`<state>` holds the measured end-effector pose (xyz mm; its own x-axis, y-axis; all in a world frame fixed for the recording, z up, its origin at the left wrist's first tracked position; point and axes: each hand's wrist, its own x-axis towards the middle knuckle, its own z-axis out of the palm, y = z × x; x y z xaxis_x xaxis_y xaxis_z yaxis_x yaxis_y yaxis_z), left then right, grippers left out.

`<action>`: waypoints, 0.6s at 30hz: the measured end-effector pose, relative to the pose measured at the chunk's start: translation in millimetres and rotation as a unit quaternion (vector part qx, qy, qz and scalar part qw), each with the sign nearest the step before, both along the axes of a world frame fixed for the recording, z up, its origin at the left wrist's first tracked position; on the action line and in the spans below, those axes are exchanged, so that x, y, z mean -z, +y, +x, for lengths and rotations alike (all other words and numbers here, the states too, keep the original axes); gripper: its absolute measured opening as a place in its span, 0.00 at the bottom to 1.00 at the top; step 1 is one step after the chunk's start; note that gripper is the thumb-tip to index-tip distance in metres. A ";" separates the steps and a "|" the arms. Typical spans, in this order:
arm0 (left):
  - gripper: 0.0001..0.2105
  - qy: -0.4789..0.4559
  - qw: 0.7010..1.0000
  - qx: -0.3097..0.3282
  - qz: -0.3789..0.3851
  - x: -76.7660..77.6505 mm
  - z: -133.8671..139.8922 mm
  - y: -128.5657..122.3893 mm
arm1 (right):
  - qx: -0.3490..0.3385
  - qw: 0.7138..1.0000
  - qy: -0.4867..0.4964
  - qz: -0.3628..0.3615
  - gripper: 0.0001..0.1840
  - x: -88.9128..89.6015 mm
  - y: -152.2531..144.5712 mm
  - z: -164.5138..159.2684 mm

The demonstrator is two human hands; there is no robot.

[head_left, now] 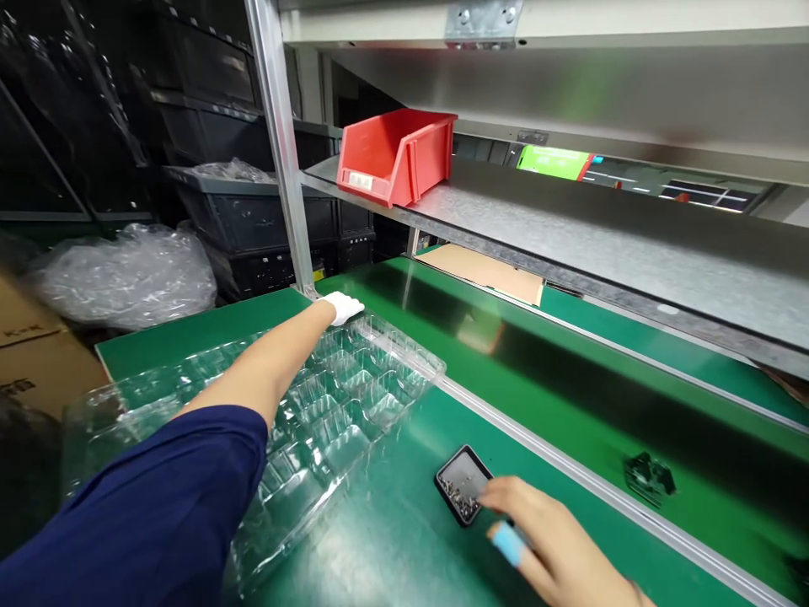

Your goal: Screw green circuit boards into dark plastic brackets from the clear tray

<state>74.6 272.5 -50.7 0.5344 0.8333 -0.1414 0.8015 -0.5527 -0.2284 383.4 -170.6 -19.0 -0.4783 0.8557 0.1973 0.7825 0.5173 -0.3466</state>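
Note:
My left hand point(341, 308), in a white glove, reaches to the far edge of a clear plastic blister tray point(341, 447). Its fingers look stretched out over that edge, and their undersides are hidden. The tray has rows of moulded pockets and lies under my left forearm. Blurred by motion, my right hand point(549, 539) is beside a small black dish point(464, 485) holding many tiny metal screws. Blue tape wraps one of its digits. The finger and thumb are apart at the dish's right edge, with nothing clearly visible between them.
A green conveyor belt point(569, 405) runs behind a metal rail point(543, 447). On it sits a dark, blurred part point(650, 479). Overhead, a metal shelf point(569, 228) carries a red bin point(398, 156). Black crates point(253, 211) and clear plastic bags point(130, 274) are at left.

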 end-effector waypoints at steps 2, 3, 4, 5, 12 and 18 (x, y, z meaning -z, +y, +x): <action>0.18 -0.006 1.000 -0.013 -0.011 1.1 -3.8 1.0 | -0.068 0.998 0.008 -0.017 0.13 6.0 28.6 -35.9; 0.18 -0.008 1.000 -0.022 -0.015 0.9 -4.8 1.5 | -0.097 0.995 -0.003 -0.020 0.14 12.3 41.6 -52.3; 0.18 -0.008 0.999 -0.031 -0.018 0.2 -5.1 2.0 | -0.123 0.992 -0.024 -0.019 0.14 20.0 53.5 -67.5; 0.18 -0.008 0.999 -0.041 -0.021 -0.7 -4.8 2.3 | -0.143 0.988 -0.053 -0.010 0.16 28.6 64.3 -81.4; 0.25 -0.019 0.999 -0.028 -0.019 -6.1 -5.7 -11.2 | -0.133 0.966 -0.190 0.116 0.12 67.8 106.8 -139.2; 0.15 -0.085 0.996 0.023 -0.004 -21.0 -0.6 -23.0 | -0.153 0.948 -0.274 0.058 0.08 56.0 112.5 -156.0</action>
<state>73.9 249.5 -29.7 0.5887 0.8067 -0.0516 0.8021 -0.5909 -0.0866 227.4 -58.1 -75.0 -0.7589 0.6477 -0.0675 0.6352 0.7592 0.1419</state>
